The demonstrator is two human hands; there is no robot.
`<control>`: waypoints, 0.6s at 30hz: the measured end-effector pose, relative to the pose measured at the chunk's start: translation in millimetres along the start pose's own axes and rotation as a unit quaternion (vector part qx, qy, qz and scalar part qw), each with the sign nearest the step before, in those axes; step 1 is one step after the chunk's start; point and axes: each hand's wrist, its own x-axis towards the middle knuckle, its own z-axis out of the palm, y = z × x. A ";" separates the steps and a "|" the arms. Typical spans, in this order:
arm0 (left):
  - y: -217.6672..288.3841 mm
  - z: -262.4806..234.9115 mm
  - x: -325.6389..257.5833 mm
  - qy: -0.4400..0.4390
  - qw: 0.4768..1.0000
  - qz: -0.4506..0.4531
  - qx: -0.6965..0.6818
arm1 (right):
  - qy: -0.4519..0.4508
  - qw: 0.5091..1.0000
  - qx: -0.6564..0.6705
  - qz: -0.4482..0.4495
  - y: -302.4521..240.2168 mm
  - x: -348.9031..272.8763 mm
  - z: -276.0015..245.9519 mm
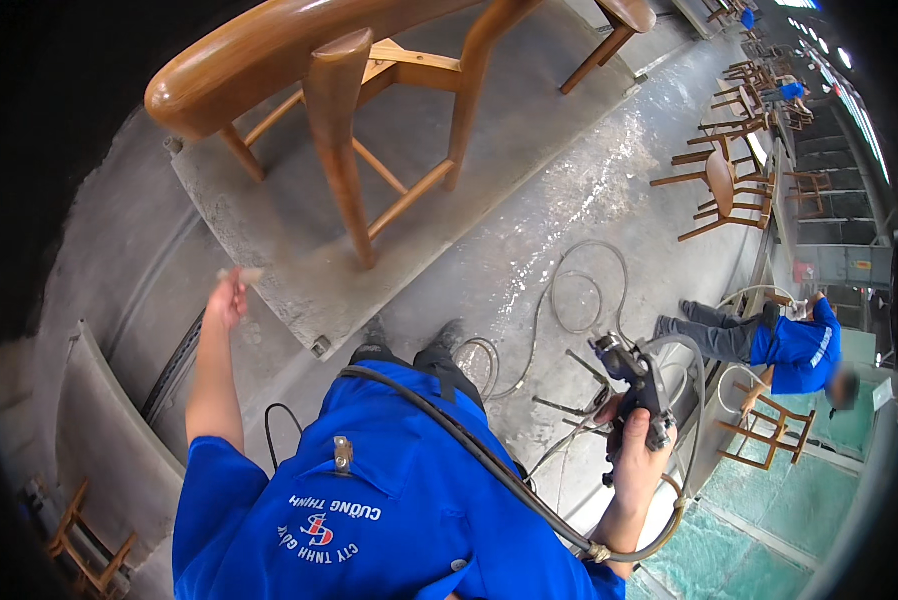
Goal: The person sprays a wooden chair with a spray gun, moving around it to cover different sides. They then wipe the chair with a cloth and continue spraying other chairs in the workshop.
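My right hand [637,455] grips a dark spray gun [637,380] with grey hoses running from its base, held out at my right side. My left hand [229,298] is stretched forward to the left and pinches a small pale piece [249,273], perhaps a scrap of sanding paper, near the edge of a grey platform [269,200]. A brown wooden chair [329,80] stands on that platform just ahead of my left hand. I wear a blue work shirt [389,500].
Hoses [569,300] lie coiled on the wet concrete floor. Another person in blue [789,350] bends over by a wooden chair frame [769,430] at the right. More wooden chairs [729,180] stand further back. A small chair [89,550] sits at lower left.
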 end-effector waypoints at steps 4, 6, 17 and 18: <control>103.8 89.2 -66.0 0.086 0.933 0.347 -0.048 | 0.037 0.997 0.055 0.027 20.0 -25.4 -3.0; 157.8 123.5 -107.9 0.084 0.815 0.565 -0.100 | 0.076 0.994 0.075 0.034 34.3 -32.9 9.5; 306.2 230.7 11.7 0.150 0.652 0.586 0.457 | 0.152 0.984 0.083 0.041 90.5 -50.9 48.9; 298.1 235.6 24.9 0.174 0.641 0.577 0.475 | 0.144 0.985 0.087 0.043 92.6 -51.5 45.6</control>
